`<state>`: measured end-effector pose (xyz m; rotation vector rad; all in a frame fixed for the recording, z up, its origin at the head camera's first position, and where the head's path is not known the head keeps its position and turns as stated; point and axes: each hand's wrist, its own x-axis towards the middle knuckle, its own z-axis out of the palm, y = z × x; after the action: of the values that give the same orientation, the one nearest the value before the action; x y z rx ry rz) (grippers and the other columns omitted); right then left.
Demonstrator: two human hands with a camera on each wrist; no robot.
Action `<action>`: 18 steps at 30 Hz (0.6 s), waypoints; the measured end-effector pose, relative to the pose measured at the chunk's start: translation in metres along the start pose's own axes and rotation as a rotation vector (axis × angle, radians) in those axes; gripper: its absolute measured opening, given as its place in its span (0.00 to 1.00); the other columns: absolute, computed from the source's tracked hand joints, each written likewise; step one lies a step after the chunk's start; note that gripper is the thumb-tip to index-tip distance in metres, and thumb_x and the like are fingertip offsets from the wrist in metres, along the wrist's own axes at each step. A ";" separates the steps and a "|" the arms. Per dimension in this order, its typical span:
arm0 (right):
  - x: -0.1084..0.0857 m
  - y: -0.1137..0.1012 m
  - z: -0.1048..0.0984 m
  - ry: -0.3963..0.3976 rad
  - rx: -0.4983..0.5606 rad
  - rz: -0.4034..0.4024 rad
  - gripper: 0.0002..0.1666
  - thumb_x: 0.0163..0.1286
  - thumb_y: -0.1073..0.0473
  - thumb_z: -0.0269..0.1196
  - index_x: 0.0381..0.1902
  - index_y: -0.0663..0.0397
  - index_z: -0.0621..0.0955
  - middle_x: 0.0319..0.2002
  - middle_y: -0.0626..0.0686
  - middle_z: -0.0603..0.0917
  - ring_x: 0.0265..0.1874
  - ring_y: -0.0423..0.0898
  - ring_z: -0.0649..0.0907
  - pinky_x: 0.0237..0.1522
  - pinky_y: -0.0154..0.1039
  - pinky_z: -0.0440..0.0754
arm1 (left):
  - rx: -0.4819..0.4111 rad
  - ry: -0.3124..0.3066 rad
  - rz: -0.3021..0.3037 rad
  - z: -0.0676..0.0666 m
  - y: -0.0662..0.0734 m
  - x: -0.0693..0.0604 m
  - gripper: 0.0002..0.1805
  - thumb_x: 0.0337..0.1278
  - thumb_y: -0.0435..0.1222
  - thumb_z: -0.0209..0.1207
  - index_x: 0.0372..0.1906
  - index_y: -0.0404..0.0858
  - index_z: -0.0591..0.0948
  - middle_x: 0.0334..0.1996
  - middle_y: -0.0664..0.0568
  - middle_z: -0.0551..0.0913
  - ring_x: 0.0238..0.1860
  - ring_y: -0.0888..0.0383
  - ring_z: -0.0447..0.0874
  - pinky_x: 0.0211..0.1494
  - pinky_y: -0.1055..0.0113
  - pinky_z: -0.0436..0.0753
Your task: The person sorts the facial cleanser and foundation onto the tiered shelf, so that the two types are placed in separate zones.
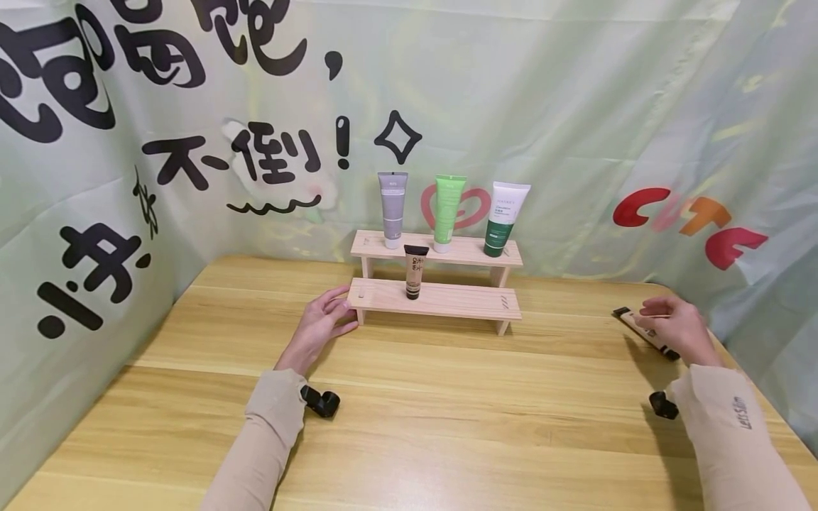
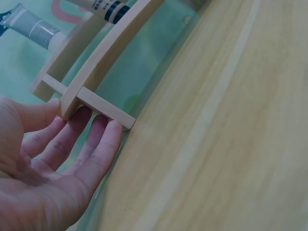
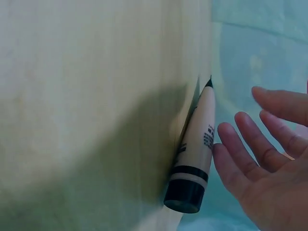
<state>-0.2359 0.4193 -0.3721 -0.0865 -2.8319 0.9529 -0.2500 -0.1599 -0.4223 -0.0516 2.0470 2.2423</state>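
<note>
My left hand point(image 1: 318, 325) holds the left end of a two-step wooden stand point(image 1: 456, 299). In the left wrist view, the thumb is against the end of the lower board point(image 2: 103, 57) and fingertips lie at its leg point(image 2: 108, 108). At the table's right side, my right hand point(image 1: 680, 330) is just over a lying beige tube with a black cap point(image 1: 667, 350). In the right wrist view, its fingers are loosely spread beside the tube point(image 3: 195, 134), not wrapped around it. A small beige tube point(image 1: 414, 273) stands on its black cap on the lower step.
On the upper step stand a grey-purple tube point(image 1: 393, 209), a green tube point(image 1: 449, 213) and a white-and-green tube point(image 1: 503, 220). Behind the wooden table point(image 1: 460, 426) hangs a pale green printed cloth point(image 1: 543, 92), which also runs along both sides.
</note>
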 end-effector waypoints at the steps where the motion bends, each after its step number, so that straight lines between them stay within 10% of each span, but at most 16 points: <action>1: 0.000 0.001 0.000 -0.001 -0.008 -0.011 0.24 0.71 0.64 0.63 0.56 0.80 0.72 0.47 0.75 0.81 0.27 0.19 0.69 0.24 0.27 0.78 | 0.000 -0.002 0.000 0.000 0.000 0.000 0.25 0.79 0.29 0.47 0.76 0.34 0.65 0.59 0.38 0.76 0.56 0.47 0.78 0.57 0.60 0.86; 18: 0.000 0.019 -0.008 -0.047 -0.077 -0.002 0.20 0.60 0.72 0.65 0.47 0.83 0.75 0.38 0.73 0.84 0.27 0.33 0.76 0.23 0.27 0.77 | 0.012 0.004 -0.008 0.000 0.000 -0.001 0.25 0.80 0.29 0.47 0.76 0.35 0.65 0.57 0.41 0.77 0.55 0.48 0.77 0.56 0.62 0.86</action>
<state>-0.2341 0.4390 -0.3767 -0.0709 -2.9113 0.8568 -0.2494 -0.1602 -0.4220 -0.0629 2.0581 2.2272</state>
